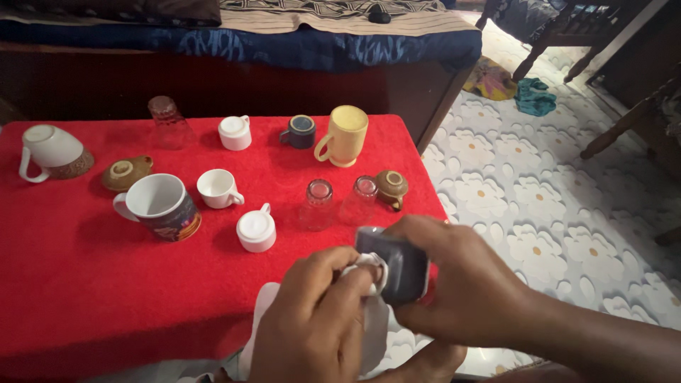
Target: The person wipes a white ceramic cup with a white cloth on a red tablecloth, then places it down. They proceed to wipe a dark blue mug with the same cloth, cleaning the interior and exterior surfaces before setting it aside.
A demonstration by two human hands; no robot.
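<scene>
Gripping a dark grey cup [401,266] in the right hand [461,284], just off the near right corner of the red surface [85,284]. Pressing a white cloth [369,273] into the cup's mouth with the closed left hand [312,319], apparently wiping the inside, though motion blur is hiding the detail. Sitting back from the grey cup on the surface: two clear glasses [317,202], a small brown cup [391,187], a yellow mug [344,135], white cups [256,228] and a large patterned mug [159,206], none being handled; no telling which are already wiped.
</scene>
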